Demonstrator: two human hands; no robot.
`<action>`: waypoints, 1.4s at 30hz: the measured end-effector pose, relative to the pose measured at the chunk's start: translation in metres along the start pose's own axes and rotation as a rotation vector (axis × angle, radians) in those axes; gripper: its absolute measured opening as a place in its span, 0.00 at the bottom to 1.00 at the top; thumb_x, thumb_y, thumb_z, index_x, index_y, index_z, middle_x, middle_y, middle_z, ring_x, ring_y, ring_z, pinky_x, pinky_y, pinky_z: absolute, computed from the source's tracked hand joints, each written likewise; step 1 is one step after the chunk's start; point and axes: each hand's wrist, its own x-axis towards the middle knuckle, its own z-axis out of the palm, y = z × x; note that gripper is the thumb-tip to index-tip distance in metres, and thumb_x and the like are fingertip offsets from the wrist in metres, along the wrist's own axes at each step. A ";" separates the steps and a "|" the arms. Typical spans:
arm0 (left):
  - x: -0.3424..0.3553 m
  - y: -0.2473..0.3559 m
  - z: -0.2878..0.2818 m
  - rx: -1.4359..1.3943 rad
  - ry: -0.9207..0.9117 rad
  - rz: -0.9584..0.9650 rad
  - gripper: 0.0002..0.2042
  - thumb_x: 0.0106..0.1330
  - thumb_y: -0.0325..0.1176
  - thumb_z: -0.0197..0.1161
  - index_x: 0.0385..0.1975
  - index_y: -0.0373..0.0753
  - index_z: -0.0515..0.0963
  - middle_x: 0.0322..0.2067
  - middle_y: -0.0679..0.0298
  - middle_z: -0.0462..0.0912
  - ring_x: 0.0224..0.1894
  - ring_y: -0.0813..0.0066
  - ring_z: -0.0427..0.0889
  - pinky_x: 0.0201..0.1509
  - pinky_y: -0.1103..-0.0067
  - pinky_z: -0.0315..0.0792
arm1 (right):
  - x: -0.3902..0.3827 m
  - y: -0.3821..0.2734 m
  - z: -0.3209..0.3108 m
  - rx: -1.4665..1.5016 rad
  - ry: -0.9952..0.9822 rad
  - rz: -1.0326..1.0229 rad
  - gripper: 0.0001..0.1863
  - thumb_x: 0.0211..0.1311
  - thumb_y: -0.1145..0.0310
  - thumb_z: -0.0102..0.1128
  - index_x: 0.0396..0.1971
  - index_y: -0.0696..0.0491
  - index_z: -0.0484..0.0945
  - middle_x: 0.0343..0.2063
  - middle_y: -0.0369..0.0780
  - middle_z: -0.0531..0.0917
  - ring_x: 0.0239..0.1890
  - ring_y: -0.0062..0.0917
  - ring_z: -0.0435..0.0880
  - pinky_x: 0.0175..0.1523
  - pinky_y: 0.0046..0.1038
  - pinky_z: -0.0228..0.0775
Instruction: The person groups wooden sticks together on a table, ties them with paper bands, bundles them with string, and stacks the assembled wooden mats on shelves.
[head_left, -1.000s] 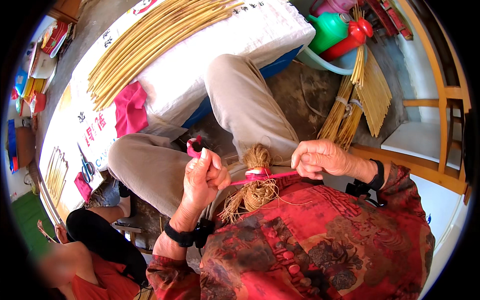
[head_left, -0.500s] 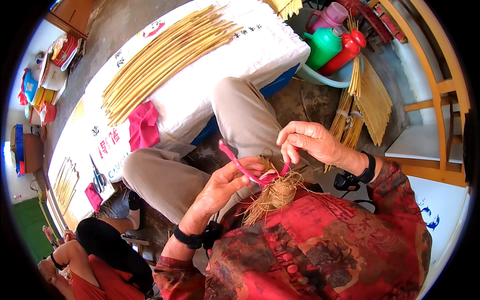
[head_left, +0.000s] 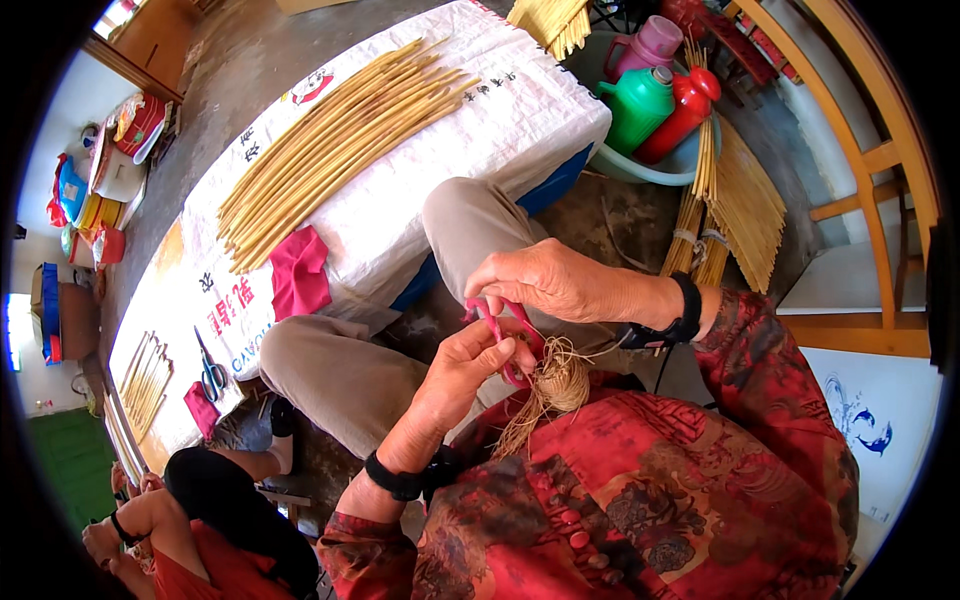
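Handwork at Close Quarters

At centre frame, the right hand [head_left: 540, 283] pinches a narrow pink cloth strip [head_left: 491, 321], apparently to keep its loop open beside a rounded tan fibre bundle [head_left: 562, 385]. The left hand [head_left: 465, 368] curls at the strip, perhaps steadying it; whether its grip pinches anything, one cannot tell.

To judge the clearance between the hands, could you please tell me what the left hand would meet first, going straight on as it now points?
The left hand would probably meet the pink strip first, with the right hand likely just beyond, though depth there is unclear.
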 end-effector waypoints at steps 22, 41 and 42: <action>0.004 -0.007 -0.005 0.044 0.098 -0.018 0.14 0.65 0.44 0.50 0.32 0.37 0.74 0.22 0.70 0.73 0.22 0.85 0.67 0.24 0.87 0.61 | 0.016 -0.005 -0.002 -0.104 -0.221 0.041 0.20 0.55 0.67 0.54 0.48 0.57 0.67 0.37 0.42 0.78 0.33 0.26 0.77 0.42 0.25 0.69; 0.012 0.013 0.004 0.256 0.253 0.002 0.10 0.64 0.31 0.52 0.39 0.34 0.77 0.23 0.67 0.78 0.24 0.85 0.68 0.27 0.88 0.63 | -0.018 -0.039 -0.019 -0.882 -0.074 -0.227 0.07 0.50 0.66 0.57 0.23 0.52 0.71 0.22 0.37 0.73 0.27 0.30 0.74 0.36 0.29 0.63; 0.013 0.015 0.005 0.257 0.256 0.003 0.10 0.64 0.31 0.52 0.39 0.34 0.77 0.23 0.67 0.78 0.24 0.85 0.68 0.27 0.88 0.63 | -0.015 -0.041 -0.018 -0.830 -0.048 -0.276 0.07 0.50 0.66 0.57 0.23 0.52 0.71 0.22 0.37 0.73 0.27 0.30 0.74 0.35 0.29 0.63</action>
